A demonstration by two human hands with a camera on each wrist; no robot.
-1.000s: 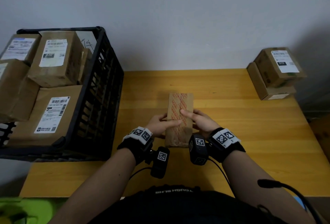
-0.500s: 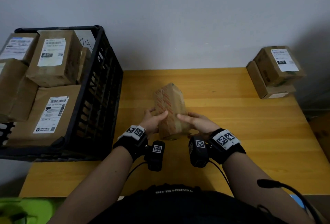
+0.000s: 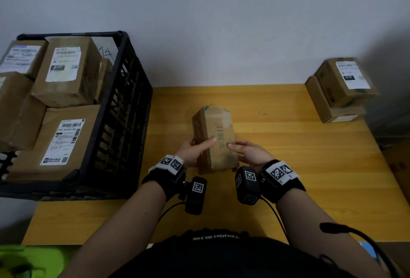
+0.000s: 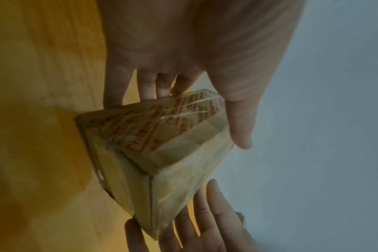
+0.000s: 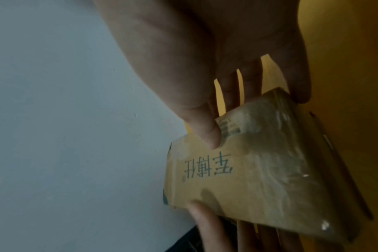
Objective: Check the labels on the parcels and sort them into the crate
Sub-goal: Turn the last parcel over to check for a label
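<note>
I hold the small brown cardboard parcel wrapped in clear tape (image 3: 214, 138) between my two hands, a little above the middle of the yellow wooden table (image 3: 299, 167). One second ago its upper face showed the tape with red print; I have since rolled it, and that red tape now faces to 9 o'clock, toward my left hand (image 3: 194, 152), while a face with dark printed characters looks up at me. My left hand grips the parcel, with the thumb (image 4: 237, 119) on the upper face and the other fingers pressed together on the far side. My right hand (image 3: 251, 154) pinches the side at 3 o'clock, with the thumb (image 5: 207, 134) on the printed face and the fingers slightly spread under the parcel. I see no white shipping label on the faces turned to me, so I judge that the check is not finished and I must turn the parcel more. The black plastic crate (image 3: 124, 109) stands at 9 o'clock and already holds several brown boxes with white labels (image 3: 64, 65). Two more stacked brown cartons (image 3: 339, 93) wait at 2 o'clock near the grey wall (image 3: 221, 22), so I think a good part of the sorting is done, but not all.
</note>
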